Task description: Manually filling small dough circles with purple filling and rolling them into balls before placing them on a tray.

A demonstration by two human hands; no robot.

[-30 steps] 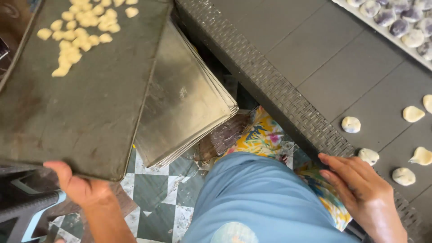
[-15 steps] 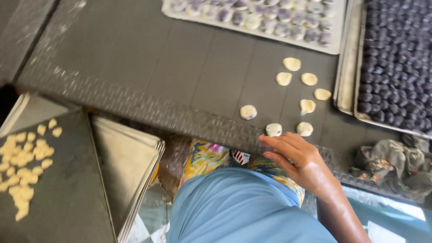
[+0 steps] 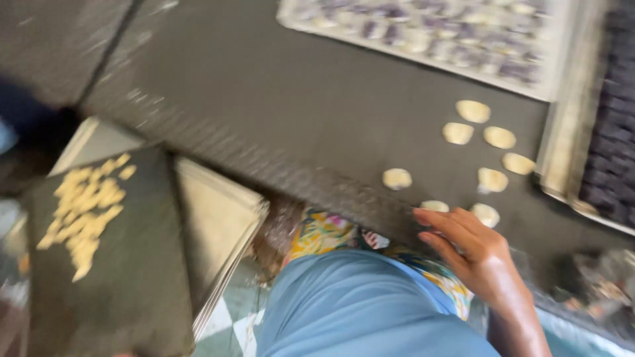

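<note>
Table comes first: a big dark grey plastic table with a woven pattern along its near edge. That edge runs slanting from the upper left down to the lower right. Most of the table top is bare, with lots of free room on its left and middle. At the far side of the table lies a long pale metal tray of small purple and cream lumps. At the table's right end sits a tray of dark round pieces, its rim close to the dough.

Below the table's near edge, to the left, a dark flat board with a pile of small yellow bits rests over a stack of silvery metal sheets. Blue cloth over the person's lap fills the space just under the edge.

Small flat cream dough rounds lie in a loose bunch on the table near its right end, a little apart from each other.

The right hand rests at the table's near edge, fingers loosely spread and a bit bent, tips touching or just beside the nearest dough round. It holds nothing. The left hand cannot be seen.
</note>
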